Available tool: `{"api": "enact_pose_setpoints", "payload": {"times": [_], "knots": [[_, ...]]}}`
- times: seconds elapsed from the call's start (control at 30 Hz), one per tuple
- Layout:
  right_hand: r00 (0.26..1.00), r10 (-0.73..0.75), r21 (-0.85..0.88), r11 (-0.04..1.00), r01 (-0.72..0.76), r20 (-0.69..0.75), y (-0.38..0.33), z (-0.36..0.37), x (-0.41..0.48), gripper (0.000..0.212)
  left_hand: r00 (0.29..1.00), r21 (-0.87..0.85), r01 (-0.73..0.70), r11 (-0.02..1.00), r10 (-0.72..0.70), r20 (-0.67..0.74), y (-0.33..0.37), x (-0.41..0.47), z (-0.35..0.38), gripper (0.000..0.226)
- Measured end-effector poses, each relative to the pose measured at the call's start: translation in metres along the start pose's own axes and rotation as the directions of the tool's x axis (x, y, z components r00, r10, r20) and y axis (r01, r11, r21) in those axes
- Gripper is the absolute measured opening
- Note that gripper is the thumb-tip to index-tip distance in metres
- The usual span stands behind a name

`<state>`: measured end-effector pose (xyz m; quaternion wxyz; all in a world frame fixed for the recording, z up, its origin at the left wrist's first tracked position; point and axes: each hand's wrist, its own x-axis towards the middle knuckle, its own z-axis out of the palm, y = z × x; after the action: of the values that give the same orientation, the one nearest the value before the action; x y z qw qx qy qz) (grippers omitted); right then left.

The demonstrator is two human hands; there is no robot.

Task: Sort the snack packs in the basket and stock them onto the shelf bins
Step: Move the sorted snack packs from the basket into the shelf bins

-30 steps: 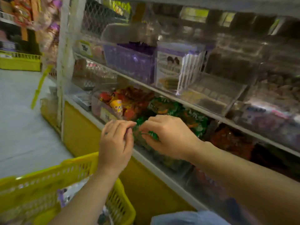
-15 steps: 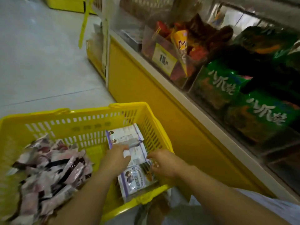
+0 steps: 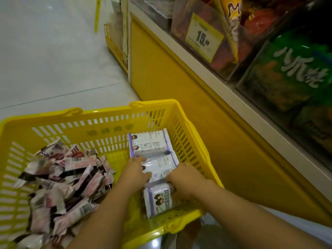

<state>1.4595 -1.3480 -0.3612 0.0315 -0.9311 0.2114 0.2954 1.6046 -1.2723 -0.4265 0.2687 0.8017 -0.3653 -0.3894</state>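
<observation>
Head view: a yellow slotted plastic basket [image 3: 100, 112] holds two sorts of goods. On its left lies a loose heap of small pink, white and black snack sachets [image 3: 71, 182]. On its right, flat white-and-purple snack packs [image 3: 152, 146] lie in a row against the side wall, with one more pack [image 3: 159, 200] at the near end. Beside the basket, the shelf stands on a yellow base panel [image 3: 179, 90]. A clear shelf bin [image 3: 181, 27] with a yellow price tag reading 15 [image 3: 204, 38] holds red and orange packs. The clear bin [image 3: 251, 83] next to it holds green packs [image 3: 291, 72].

A second ago both hands were up at the green packs in the shelf bin. Half a second ago they had come down into the basket over the white-and-purple row. The heap of sachets lies as it did then.

The left grip [image 3: 136, 172], a bare hand, has its fingers bent over the left edge of the middle pack [image 3: 159, 169]. The right grip [image 3: 186, 180] curls its fingers onto that pack's right edge. The pack sits between the two hands, held from both sides, low inside the basket.
</observation>
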Motion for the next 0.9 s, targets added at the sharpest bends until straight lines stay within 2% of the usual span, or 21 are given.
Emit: {"api": "enact_pose_setpoints", "payload": {"times": [0.07, 0.17, 0.23, 0.27, 0.37, 0.5, 0.57, 0.6, 0.63, 0.67, 0.7, 0.73, 0.77, 0.83, 0.9], "knots": [[1.0, -0.001, 0.005, 1.0, 0.001, 0.002, 0.004, -0.008, -0.009, 0.028, 0.997, 0.029, -0.002, 1.0, 0.0, 0.071, -0.002, -0.001, 0.0, 0.055], [0.996, 0.081, 0.153, 0.985, -0.074, -0.04, 0.02, -0.032, -0.019, 0.016, 0.986, 0.057, -0.017, 0.998, 0.008, 0.164, -0.007, -0.001, -0.003, 0.054], [0.982, 0.171, 0.266, 0.953, -0.146, -0.074, 0.031, -0.053, -0.025, 0.02, 0.979, 0.097, -0.023, 0.995, 0.003, 0.204, -0.007, -0.004, -0.006, 0.063], [0.969, 0.221, 0.312, 0.933, -0.178, -0.109, 0.036, -0.061, -0.028, 0.023, 0.976, 0.193, -0.042, 0.98, -0.001, 0.217, -0.006, -0.005, -0.006, 0.072], [0.9, 0.371, 0.43, 0.868, -0.247, -0.231, 0.048, -0.077, -0.037, 0.026, 0.977, 0.533, -0.143, 0.834, 0.034, 0.209, 0.001, -0.011, 0.002, 0.096], [0.815, 0.504, 0.573, 0.772, -0.276, -0.287, 0.057, -0.076, -0.044, 0.029, 0.97, 0.672, -0.241, 0.7, 0.162, 0.178, 0.009, -0.013, 0.016, 0.101], [0.796, 0.54, 0.643, 0.718, -0.267, -0.273, 0.059, -0.072, -0.045, 0.028, 0.969, 0.676, -0.249, 0.693, 0.182, 0.17, 0.009, -0.012, 0.016, 0.095], [0.788, 0.555, 0.677, 0.689, -0.258, -0.264, 0.06, -0.07, -0.046, 0.026, 0.971, 0.633, -0.241, 0.735, 0.178, 0.163, 0.01, -0.01, 0.013, 0.09], [0.778, 0.569, 0.71, 0.662, -0.242, -0.266, 0.061, -0.069, -0.046, 0.025, 0.976, 0.51, -0.214, 0.833, 0.156, 0.154, 0.011, -0.009, 0.009, 0.085], [0.764, 0.583, 0.742, 0.634, -0.215, -0.277, 0.062, -0.068, -0.047, 0.024, 0.98, 0.286, -0.153, 0.946, 0.108, 0.166, 0.013, -0.008, 0.002, 0.076], [0.746, 0.599, 0.778, 0.602, -0.179, -0.292, 0.063, -0.069, -0.047, 0.026, 0.975, 0.004, -0.066, 0.998, 0.064, 0.211, 0.017, -0.007, -0.006, 0.066], [0.726, 0.615, 0.814, 0.565, -0.136, -0.306, 0.063, -0.07, -0.048, 0.028, 0.959, -0.255, 0.032, 0.966, 0.042, 0.279, 0.021, -0.007, -0.015, 0.055], [0.71, 0.629, 0.845, 0.527, -0.09, -0.317, 0.062, -0.072, -0.047, 0.029, 0.941, -0.438, 0.122, 0.891, 0.037, 0.337, 0.025, -0.008, -0.023, 0.046], [0.693, 0.649, 0.895, 0.446, -0.013, -0.314, 0.058, -0.076, -0.046, 0.029, 0.916, -0.664, 0.245, 0.707, 0.055, 0.397, 0.031, -0.01, -0.037, 0.04], [0.707, 0.656, 0.944, 0.325, 0.052, -0.265, 0.052, -0.079, -0.043, 0.029, 0.919, -0.796, 0.268, 0.542, 0.104, 0.38, 0.037, -0.011, -0.045, 0.037]]}}
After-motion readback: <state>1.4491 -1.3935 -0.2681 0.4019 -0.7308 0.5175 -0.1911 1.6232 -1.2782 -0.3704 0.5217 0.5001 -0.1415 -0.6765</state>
